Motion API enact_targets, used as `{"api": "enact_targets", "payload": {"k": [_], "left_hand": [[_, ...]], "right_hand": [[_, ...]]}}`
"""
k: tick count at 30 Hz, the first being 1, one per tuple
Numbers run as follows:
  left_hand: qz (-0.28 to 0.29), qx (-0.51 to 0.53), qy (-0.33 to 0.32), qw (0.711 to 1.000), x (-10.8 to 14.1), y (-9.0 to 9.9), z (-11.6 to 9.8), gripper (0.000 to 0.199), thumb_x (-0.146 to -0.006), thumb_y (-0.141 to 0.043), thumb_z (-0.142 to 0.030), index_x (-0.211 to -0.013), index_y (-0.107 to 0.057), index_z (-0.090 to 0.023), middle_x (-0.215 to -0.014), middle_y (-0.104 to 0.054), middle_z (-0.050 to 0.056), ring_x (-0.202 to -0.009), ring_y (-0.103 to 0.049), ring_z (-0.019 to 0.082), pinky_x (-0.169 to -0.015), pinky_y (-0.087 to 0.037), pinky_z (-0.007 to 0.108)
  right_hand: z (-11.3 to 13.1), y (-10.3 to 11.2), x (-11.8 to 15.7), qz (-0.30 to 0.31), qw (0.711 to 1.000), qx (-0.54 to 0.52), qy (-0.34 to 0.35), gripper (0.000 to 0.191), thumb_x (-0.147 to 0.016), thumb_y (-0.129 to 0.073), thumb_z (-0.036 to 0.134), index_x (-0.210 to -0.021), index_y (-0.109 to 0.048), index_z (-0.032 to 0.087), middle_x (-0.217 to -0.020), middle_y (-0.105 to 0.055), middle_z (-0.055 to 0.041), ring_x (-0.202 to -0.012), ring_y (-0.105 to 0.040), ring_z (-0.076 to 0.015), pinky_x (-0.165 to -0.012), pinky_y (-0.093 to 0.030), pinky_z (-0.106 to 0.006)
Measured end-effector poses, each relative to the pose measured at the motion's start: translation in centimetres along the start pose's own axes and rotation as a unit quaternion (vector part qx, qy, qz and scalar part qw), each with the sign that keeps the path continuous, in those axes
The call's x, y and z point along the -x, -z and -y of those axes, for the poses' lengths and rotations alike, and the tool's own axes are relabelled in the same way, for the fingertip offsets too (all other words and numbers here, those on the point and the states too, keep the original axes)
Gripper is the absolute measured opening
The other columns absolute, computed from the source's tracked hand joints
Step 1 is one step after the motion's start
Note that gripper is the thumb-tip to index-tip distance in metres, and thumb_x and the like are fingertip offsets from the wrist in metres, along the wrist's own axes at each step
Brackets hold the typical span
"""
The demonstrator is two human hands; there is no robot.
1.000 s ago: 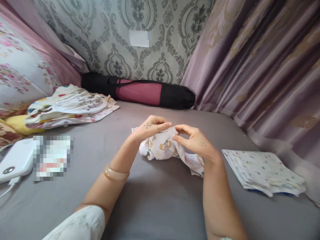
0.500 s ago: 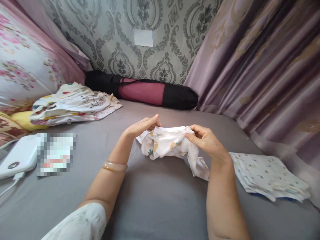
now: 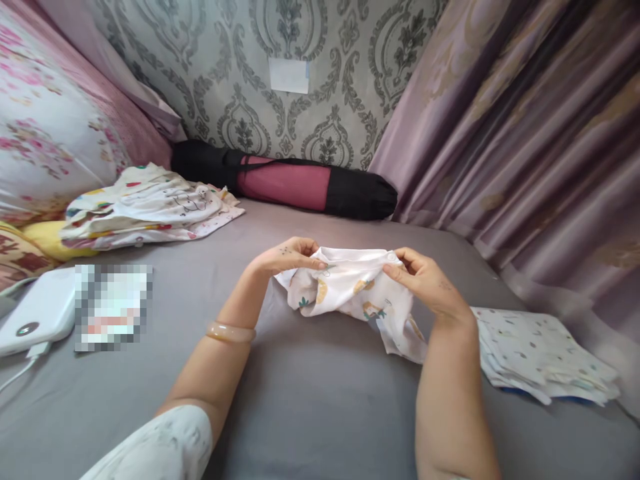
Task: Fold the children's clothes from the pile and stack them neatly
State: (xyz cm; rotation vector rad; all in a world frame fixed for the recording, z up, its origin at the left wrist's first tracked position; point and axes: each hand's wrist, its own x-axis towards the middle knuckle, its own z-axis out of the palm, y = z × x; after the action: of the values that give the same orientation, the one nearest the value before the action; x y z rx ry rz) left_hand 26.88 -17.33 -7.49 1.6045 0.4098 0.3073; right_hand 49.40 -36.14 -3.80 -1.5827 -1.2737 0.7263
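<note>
A small white garment (image 3: 345,283) with yellow and green prints hangs between my hands, its upper edge stretched fairly straight and its lower part crumpled over the grey sheet (image 3: 310,400). My left hand (image 3: 295,257) pinches the left end of that edge, thumb on the near side. At the right end, beside a round snap, my right hand (image 3: 417,277) grips the cloth between thumb and fingers. One loose part of the garment droops near my right wrist.
Folded printed cloths (image 3: 545,353) lie at the right. A pile of clothes (image 3: 155,207) sits at the left by a floral pillow (image 3: 50,127). A white power bank (image 3: 43,310) with a cable is at the far left. A black and red roll bag (image 3: 285,183) lies along the wall.
My left thumb has come down onto the garment's edge. My right hand has shifted slightly right, and the edge is spread wider.
</note>
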Motion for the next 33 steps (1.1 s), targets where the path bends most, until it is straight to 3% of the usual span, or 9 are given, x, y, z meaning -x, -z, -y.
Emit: {"api": "enact_targets", "payload": {"k": [7, 11, 15, 20, 25, 30, 33], "left_hand": [[-0.059, -0.008, 0.016, 0.998, 0.3, 0.1, -0.4, 0.033, -0.061, -0.081, -0.04, -0.078, -0.065, -0.016, -0.072, -0.065, -0.001, -0.066, -0.059, 0.012, -0.061, -0.044, 0.023], [-0.108, -0.025, 0.035, 0.993, 0.8, 0.6, 0.1, 0.036, -0.066, -0.076, -0.048, -0.08, -0.066, -0.017, -0.07, -0.064, -0.001, -0.061, -0.057, 0.011, -0.055, -0.043, 0.022], [-0.145, 0.007, 0.006, 0.989, 1.3, 1.0, 0.3, 0.043, -0.064, -0.076, -0.053, -0.083, -0.062, -0.018, -0.08, -0.065, 0.001, -0.071, -0.061, 0.013, -0.062, -0.049, 0.024], [-0.223, 0.01, -0.036, 0.974, 2.2, 0.7, -0.8, 0.045, -0.064, -0.074, -0.055, -0.086, -0.058, -0.019, -0.075, -0.063, -0.001, -0.062, -0.058, 0.012, -0.053, -0.045, 0.021], [-0.238, -0.022, -0.096, 0.966, 3.7, 1.2, -3.6, 0.04, -0.064, -0.076, -0.052, -0.08, -0.064, -0.017, -0.075, -0.067, 0.002, -0.063, -0.06, 0.014, -0.055, -0.046, 0.022], [-0.203, -0.16, -0.103, 0.961, 6.5, 2.1, -9.1, 0.035, -0.063, -0.077, -0.05, -0.076, -0.07, -0.018, -0.072, -0.068, 0.004, -0.061, -0.06, 0.015, -0.05, -0.044, 0.022], [-0.174, -0.237, -0.104, 0.95, 7.9, 2.7, -12.3, 0.029, -0.064, -0.077, -0.046, -0.076, -0.073, -0.02, -0.072, -0.068, 0.004, -0.065, -0.062, 0.017, -0.054, -0.047, 0.024]], "right_hand": [[-1.5, 0.2, -0.7, -0.038, 0.999, 0.021, -0.017, 0.039, -0.069, -0.076, 0.051, -0.091, -0.063, 0.021, -0.093, -0.07, -0.0049, -0.08, -0.065, -0.0197, -0.066, -0.051, -0.029], [-1.7, 0.3, -0.9, -0.022, 0.999, 0.02, -0.043, 0.042, -0.067, -0.075, 0.05, -0.095, -0.066, 0.02, -0.095, -0.071, -0.0065, -0.08, -0.065, -0.0208, -0.068, -0.052, -0.031], [-1.3, -0.2, -1.0, 0.013, 0.998, 0.056, -0.039, 0.038, -0.069, -0.071, 0.046, -0.093, -0.068, 0.017, -0.082, -0.07, -0.0041, -0.071, -0.062, -0.0175, -0.064, -0.048, -0.029], [-0.1, -0.9, -1.6, 0.012, 0.996, 0.088, 0.007, 0.034, -0.072, -0.067, 0.048, -0.084, -0.07, 0.016, -0.072, -0.065, -0.0012, -0.065, -0.056, -0.015, -0.06, -0.042, -0.026], [2.1, -0.1, -1.6, 0.004, 0.988, 0.141, 0.063, 0.038, -0.075, -0.062, 0.053, -0.076, -0.069, 0.016, -0.068, -0.058, 0.0005, -0.064, -0.049, -0.0141, -0.059, -0.035, -0.026], [5.2, 1.7, -0.8, 0.032, 0.976, 0.194, 0.096, 0.045, -0.075, -0.062, 0.061, -0.065, -0.06, 0.017, -0.059, -0.043, 0.0044, -0.057, -0.037, -0.0098, -0.055, -0.025, -0.026], [7.1, 2.8, -0.7, 0.051, 0.969, 0.214, 0.114, 0.045, -0.076, -0.061, 0.061, -0.07, -0.062, 0.017, -0.061, -0.045, 0.004, -0.058, -0.039, -0.0102, -0.056, -0.027, -0.026]]}}
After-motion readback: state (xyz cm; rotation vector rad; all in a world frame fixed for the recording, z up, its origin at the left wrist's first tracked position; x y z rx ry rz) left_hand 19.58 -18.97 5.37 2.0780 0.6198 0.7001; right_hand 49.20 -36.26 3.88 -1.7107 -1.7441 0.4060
